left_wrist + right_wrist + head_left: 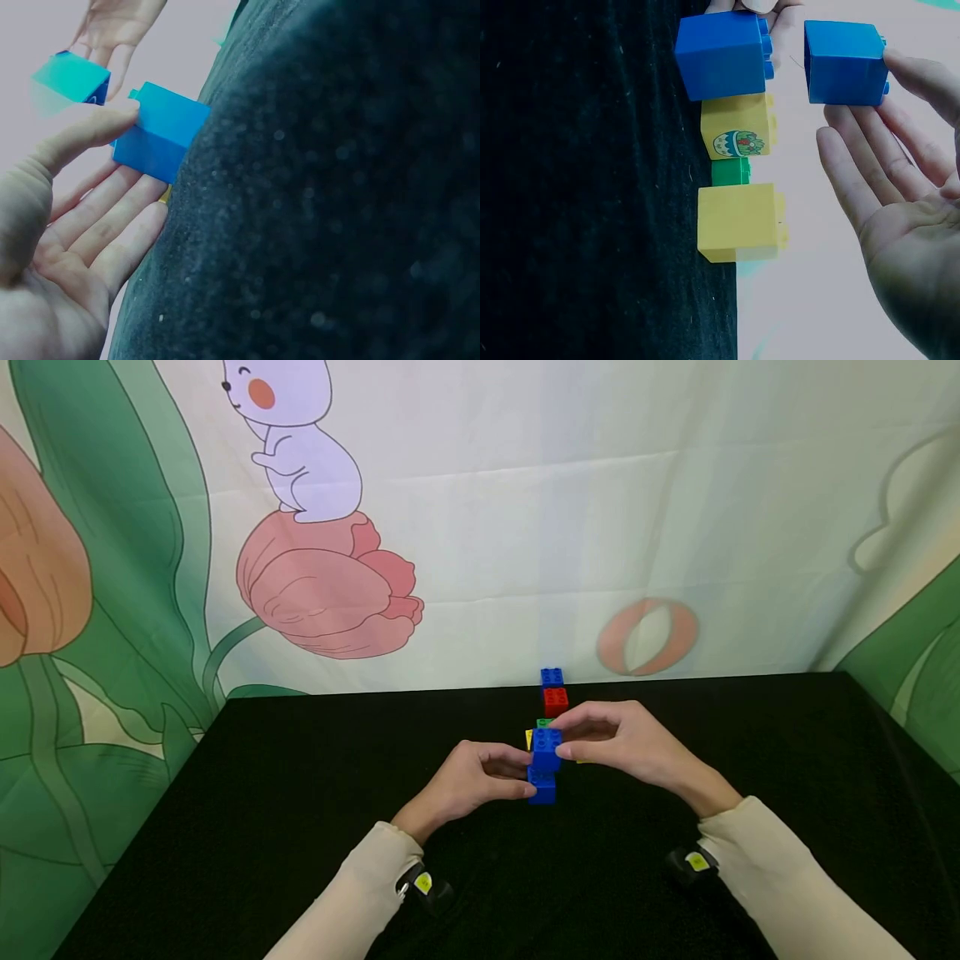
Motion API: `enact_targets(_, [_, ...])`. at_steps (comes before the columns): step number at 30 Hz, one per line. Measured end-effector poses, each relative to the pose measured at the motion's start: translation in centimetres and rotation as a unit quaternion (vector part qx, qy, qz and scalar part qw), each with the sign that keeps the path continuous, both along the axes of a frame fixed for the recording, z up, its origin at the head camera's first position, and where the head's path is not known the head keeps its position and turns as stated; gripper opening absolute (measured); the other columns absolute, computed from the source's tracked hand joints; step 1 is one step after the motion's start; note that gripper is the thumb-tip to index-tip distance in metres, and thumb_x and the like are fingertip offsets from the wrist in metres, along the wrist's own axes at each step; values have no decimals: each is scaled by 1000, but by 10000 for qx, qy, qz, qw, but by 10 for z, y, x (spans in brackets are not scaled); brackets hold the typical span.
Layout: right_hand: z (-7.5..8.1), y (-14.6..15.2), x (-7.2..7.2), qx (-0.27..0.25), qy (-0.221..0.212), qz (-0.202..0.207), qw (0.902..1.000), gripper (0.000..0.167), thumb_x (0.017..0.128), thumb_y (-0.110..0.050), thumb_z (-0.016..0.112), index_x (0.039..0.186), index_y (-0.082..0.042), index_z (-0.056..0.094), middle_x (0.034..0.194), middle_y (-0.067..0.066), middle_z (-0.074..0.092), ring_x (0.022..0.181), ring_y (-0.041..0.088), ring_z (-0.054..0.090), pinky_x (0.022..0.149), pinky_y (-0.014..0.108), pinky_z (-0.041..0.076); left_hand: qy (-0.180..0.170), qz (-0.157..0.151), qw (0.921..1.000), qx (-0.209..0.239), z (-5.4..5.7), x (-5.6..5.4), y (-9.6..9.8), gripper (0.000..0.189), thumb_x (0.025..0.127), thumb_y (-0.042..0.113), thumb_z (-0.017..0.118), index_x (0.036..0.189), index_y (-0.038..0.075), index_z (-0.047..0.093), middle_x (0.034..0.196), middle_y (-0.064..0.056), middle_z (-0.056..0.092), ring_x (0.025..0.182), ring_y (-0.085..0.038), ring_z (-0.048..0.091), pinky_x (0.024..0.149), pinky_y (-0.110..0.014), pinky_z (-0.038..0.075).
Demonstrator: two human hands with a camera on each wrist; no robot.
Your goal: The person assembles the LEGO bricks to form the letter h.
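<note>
My left hand (472, 781) pinches a blue toy building block (542, 787) standing on the black table, thumb on the near side and fingers at the far side. Above it, my right hand (626, 745) holds a second blue block (547, 750) between thumb and fingers. In the right wrist view this raised block (846, 64) is apart from the lower blue block (721, 58), with a gap between them. The left wrist view shows my left thumb on the lower block (161, 127) and the raised block (71, 79) beyond it.
Beyond the hands, a red block (556, 700) and another blue block (552, 677) stand near the table's back edge. A green block (730, 172) and two yellow blocks (737, 221) are close behind the lower blue one. A printed curtain (495, 552) hangs behind the black table (315, 810).
</note>
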State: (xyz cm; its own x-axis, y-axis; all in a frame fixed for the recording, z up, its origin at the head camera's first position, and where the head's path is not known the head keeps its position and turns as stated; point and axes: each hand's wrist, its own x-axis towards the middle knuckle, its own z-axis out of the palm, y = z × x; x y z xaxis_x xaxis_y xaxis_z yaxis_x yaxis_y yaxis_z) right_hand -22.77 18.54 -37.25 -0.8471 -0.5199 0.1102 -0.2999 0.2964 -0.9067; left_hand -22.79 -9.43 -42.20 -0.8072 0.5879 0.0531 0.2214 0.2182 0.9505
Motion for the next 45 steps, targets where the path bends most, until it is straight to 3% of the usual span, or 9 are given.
enact_targets(45, [-11, -4, 0, 122, -22, 122, 9998, 35, 97, -22, 78, 129, -9, 71, 123, 8, 73, 113, 26, 71, 99, 44, 58, -116, -130, 9997, 174, -2, -1, 0, 38, 97, 7, 76, 133, 0, 68, 128, -12, 73, 115, -24, 73, 96, -36, 60])
